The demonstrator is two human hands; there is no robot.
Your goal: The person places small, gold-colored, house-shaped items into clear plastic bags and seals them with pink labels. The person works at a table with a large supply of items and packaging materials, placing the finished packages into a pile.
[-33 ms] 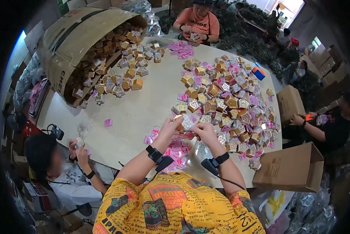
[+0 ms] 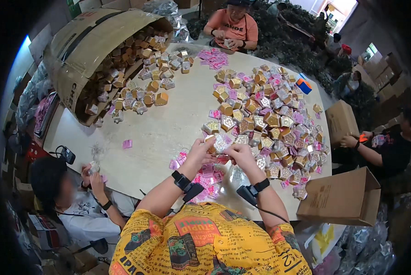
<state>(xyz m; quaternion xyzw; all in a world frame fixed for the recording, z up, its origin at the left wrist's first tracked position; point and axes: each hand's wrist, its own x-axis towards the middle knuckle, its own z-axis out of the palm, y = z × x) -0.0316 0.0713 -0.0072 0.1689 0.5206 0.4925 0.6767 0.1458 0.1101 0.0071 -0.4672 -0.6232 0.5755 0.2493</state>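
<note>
Between my hands is a small house-shaped ornament, gold on its side with a white, glittery face. My left hand is closed around its left side. The fingers of my right hand pinch at its right edge; any small part between those fingertips is too small to make out. Below my hands lies a heap of pink printed cards, partly covered by my left forearm. Clear plastic wrapping lies beside them. Just past my right hand spreads a large pile of gold and silver house ornaments, mixed with pink cards.
A big carton lies tipped at the far left of the table, spilling more ornaments. An open carton stands at the near right, a blue-and-orange object at the far right. Co-workers sit left, right and across, two handling ornaments.
</note>
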